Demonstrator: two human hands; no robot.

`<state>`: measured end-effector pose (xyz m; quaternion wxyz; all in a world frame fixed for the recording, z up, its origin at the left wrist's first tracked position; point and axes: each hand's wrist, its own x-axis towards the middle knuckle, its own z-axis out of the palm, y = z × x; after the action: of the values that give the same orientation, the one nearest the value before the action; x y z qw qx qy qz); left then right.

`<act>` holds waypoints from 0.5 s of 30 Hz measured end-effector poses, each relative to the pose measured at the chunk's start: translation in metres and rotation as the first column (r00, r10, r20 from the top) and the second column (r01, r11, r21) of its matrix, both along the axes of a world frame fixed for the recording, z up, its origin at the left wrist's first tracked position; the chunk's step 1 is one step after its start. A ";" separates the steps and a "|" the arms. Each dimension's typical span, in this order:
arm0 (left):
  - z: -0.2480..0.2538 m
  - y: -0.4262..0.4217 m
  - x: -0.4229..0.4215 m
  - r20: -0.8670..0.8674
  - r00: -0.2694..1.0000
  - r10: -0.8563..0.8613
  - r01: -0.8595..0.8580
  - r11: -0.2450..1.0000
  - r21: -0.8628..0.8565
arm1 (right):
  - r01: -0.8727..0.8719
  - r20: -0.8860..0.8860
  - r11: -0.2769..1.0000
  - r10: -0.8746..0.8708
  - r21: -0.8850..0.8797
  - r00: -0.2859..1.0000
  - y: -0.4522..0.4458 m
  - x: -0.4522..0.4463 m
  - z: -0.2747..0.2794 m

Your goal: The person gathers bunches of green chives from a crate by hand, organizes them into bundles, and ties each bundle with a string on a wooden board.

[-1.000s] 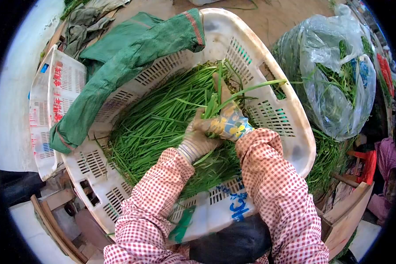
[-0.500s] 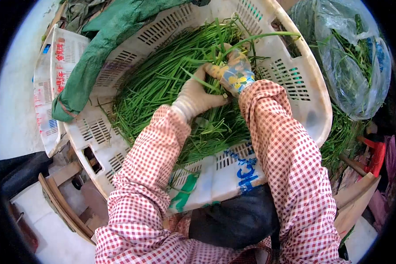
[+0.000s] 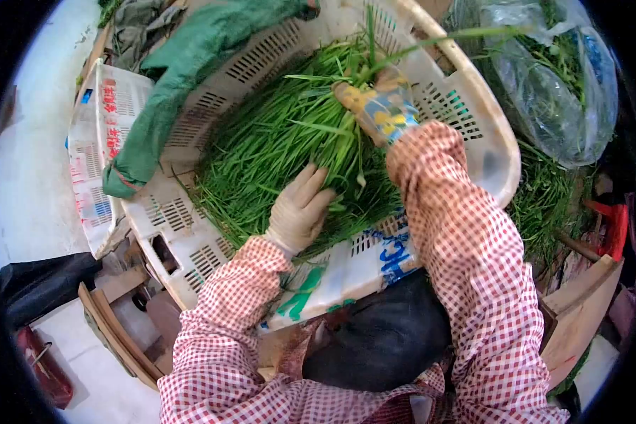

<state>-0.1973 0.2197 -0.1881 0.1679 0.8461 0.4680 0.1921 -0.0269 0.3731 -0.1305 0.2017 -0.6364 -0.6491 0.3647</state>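
Observation:
My right hand [image 3: 378,102], in a patterned blue-and-yellow glove, is closed around a bunch of green chives [image 3: 336,131] whose long leaves hang down to the left. A few stalks stick out above and to the right of that hand. Lower left, my left hand [image 3: 300,212] in a cream glove rests against the leaves, its fingers loosely bent and a little apart. Many more chives [image 3: 254,152] lie heaped in a white slotted plastic basket [image 3: 491,152] below both hands. The left palm and the right fingertips are partly hidden.
A green cloth [image 3: 162,106] hangs over the basket's left rim. Beside it stands another white crate [image 3: 88,162] with red lettering. On the right lie a clear plastic bag [image 3: 544,92] of greens, a red plastic object [image 3: 615,230] and a wooden board [image 3: 579,311].
My left hand has come away from my right hand, moving down and left along the leaves. The right hand keeps the bunch, slightly higher. The whole view has shifted a little.

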 end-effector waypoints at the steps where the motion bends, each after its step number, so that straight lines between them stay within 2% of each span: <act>1: 0.010 -0.006 -0.004 -0.002 1.000 -0.009 0.009 1.000 0.025 | 0.009 -0.002 1.000 -0.009 0.025 1.000 -0.004 0.006 0.004; 2: 0.020 -0.013 -0.007 0.004 1.000 -0.025 0.025 0.998 0.053 | -0.076 -0.105 0.971 0.101 0.226 0.989 -0.010 0.017 0.000; 5: 0.046 -0.041 -0.013 0.034 0.997 -0.063 0.060 0.996 0.070 | -0.116 -0.104 0.747 0.241 0.655 0.965 -0.019 0.054 0.019; 6: 0.043 -0.052 -0.015 0.064 0.998 0.000 0.003 0.999 -0.047 | 0.074 -0.373 0.827 0.169 0.557 0.912 -0.022 0.065 0.045; 7: 0.041 -0.062 -0.016 0.090 0.994 0.063 -0.047 0.985 -0.164 | 0.138 -0.451 0.816 0.162 0.561 0.878 -0.026 0.079 0.070; 8: 0.038 -0.070 -0.018 0.111 0.993 0.046 -0.032 0.992 -0.125 | 0.254 -0.659 0.868 0.105 0.426 0.745 -0.036 0.091 0.101; 9: 0.036 -0.075 -0.018 0.171 0.977 0.130 -0.102 0.981 -0.163 | 0.345 -0.811 0.886 0.057 0.310 0.582 -0.047 0.105 0.132; 10: 0.036 -0.079 -0.015 0.237 0.949 0.208 -0.159 0.965 -0.208 | 0.403 -0.885 0.877 0.053 0.264 0.463 -0.060 0.121 0.163; 11: 0.054 -0.080 -0.006 0.230 0.914 0.336 -0.259 0.916 -0.307 | 0.511 -0.786 0.781 -0.043 0.358 0.616 -0.075 0.138 0.198; 13: 0.058 -0.075 0.002 0.359 0.887 0.290 -0.261 0.957 -0.126 | 0.545 -0.741 0.683 -0.009 0.486 0.671 -0.103 0.189 0.240; 15: 0.090 -0.063 0.032 0.528 0.814 0.241 -0.245 0.968 -0.064 | 0.599 -0.726 0.617 -0.064 0.511 0.685 -0.139 0.230 0.298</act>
<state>-0.1649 0.1565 -0.0979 0.2622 0.6936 0.5064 0.4402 0.2035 0.2345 0.1676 0.7111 -0.4546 -0.4854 0.2282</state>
